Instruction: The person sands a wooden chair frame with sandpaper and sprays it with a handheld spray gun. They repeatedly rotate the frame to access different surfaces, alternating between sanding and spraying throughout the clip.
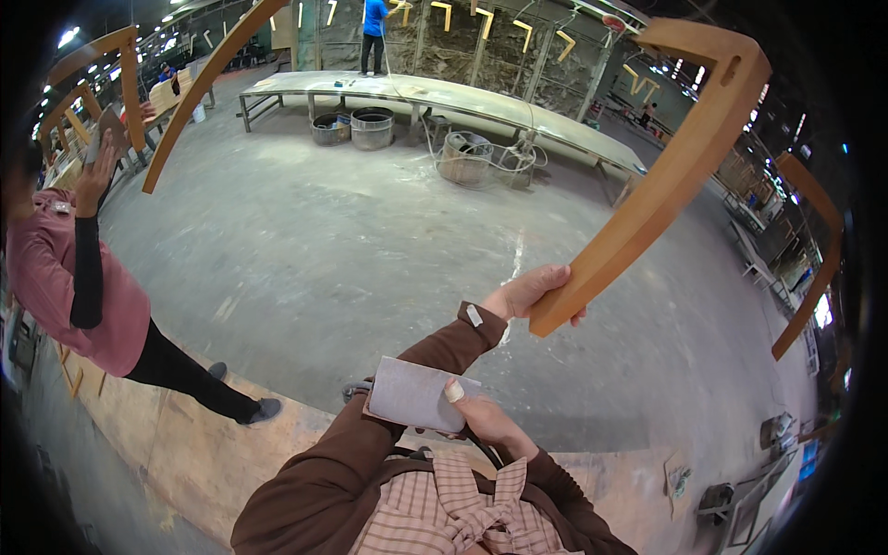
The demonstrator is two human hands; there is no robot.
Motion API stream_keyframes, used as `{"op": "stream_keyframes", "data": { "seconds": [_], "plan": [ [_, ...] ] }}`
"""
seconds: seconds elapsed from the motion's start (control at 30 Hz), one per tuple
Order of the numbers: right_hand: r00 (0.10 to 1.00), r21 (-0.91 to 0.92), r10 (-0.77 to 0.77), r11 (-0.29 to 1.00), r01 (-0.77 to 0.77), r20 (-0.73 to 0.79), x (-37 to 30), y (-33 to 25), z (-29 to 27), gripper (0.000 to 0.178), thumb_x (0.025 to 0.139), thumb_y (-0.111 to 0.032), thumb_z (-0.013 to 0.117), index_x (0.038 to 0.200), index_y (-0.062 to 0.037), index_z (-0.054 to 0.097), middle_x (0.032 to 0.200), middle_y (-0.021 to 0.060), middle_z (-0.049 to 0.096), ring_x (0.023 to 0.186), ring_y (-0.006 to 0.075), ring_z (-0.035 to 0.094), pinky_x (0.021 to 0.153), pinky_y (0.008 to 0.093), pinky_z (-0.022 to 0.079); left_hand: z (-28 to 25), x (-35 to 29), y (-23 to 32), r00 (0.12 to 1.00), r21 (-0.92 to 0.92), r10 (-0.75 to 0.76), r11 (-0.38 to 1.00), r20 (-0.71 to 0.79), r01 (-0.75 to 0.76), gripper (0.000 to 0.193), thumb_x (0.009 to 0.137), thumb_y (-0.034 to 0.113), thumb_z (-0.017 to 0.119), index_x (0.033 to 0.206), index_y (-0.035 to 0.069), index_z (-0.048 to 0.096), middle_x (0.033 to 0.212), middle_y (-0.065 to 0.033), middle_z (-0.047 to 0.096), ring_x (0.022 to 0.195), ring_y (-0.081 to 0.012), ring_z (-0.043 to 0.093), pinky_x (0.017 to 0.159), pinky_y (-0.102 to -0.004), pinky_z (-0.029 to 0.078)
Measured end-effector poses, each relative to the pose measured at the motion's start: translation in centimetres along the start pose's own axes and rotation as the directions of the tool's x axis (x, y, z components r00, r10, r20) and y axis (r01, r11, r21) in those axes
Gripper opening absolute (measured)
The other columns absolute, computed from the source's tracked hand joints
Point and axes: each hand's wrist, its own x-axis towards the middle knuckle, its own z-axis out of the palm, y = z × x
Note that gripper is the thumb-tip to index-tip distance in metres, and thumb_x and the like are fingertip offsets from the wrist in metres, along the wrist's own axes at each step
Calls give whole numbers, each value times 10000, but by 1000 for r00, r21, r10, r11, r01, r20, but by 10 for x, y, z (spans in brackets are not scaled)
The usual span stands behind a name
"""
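My left hand (532, 291) reaches forward and grips the lower end of a brown, L-shaped wooden chair part (666, 176). The thumb lies along its near side, with fingertips showing past the far edge. The part rises to the upper right and bends at a corner, where a slot shows. Close to my body, my right hand (487, 421) is closed on a greyish sheet of sandpaper (416, 393), its thumb pressed on the face. A pale wrap covers that thumb's tip. The sheet is in front of my left forearm, and the right fingers are mostly hidden behind it.
A co-worker in pink (83, 277) stands at left, hands raised near hanging wooden parts (208, 88). Another wooden part (814, 268) hangs at right. A long low table (444, 90) stands ahead, with metal drums (373, 128) and hoses. A wooden board (194, 453) lies underfoot.
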Motion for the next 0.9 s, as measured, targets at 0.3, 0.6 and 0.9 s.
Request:
{"op": "stream_keyframes", "data": {
  "seconds": [0.3,0.6,0.9],
  "plan": [
    [896,-36,-257,964,262,-362,7,30,-35,624,919,-561,474,1188,-1,535,829,26,567,651,78,494,498,212,355,34,-188,-128,879,-403,-221,914,-423,36,781,826,382,664,1440,122,256,1452,-132,333,1334,-331,327,1084,-555,258],
    [966,39,-69,996,82,-250,-14,80,-49,642,881,-529,572,1211,21,547,979,76,616,899,131,543,748,283,463,0,-289,-119,584,-607,-187,367,-790,-705,604,900,354,590,1357,68,318,1247,-158,510,1209,-320,477,978,-483,436],
    [732,-450,-496,846,285,-468,-24,123,-109,431,957,-217,459,1353,-47,440,1429,146,395,1367,246,289,1103,334,239,17,-214,-74,571,-11,1,1000,-821,-18,184,950,229,537,996,60,482,900,-104,618,892,-283,664,762,-403,570]
  ]
}}
